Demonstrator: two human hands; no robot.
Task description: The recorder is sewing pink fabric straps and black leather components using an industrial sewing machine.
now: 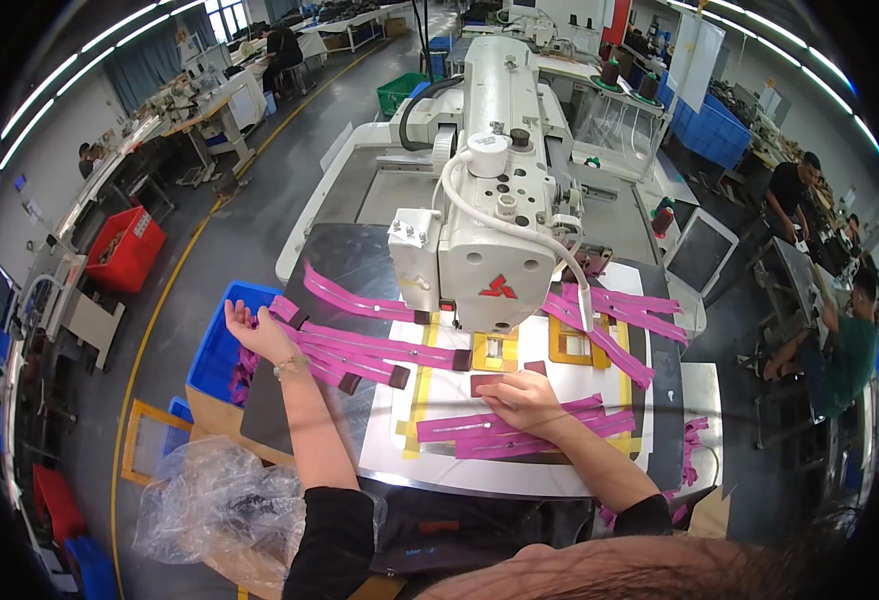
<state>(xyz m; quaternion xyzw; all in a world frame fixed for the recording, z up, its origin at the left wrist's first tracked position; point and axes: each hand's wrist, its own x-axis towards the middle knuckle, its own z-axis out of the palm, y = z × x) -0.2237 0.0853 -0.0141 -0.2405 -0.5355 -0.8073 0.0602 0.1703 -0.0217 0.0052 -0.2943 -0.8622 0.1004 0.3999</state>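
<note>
My left hand (pixel 260 328) is raised at the left by a blue bin (pixel 210 360) of pink zippers, palm up, fingers loosely curled and apart, with nothing visible in them. Pink zipper strips with dark tabs (pixel 400 352) fan out beside it on the metal plate. My right hand (pixel 525 403) pinches a small brown patch (pixel 482 385) on the white, yellow-taped board (pixel 390 430), just above more zipper strips (pixel 520 427). Yellow clamp frames (pixel 495 350) lie under the white sewing machine (pixel 495 240). More pink strips (pixel 625 306) lie right of the machine head.
Crumpled clear plastic (pixel 205 500) and a yellow frame (pixel 143 440) are at lower left. A red bin (pixel 125 250) stands across the marked aisle. A screen (pixel 695 255) and thread cones (pixel 648 85) are at right. Co-workers (pixel 795 200) sit and stand at other benches.
</note>
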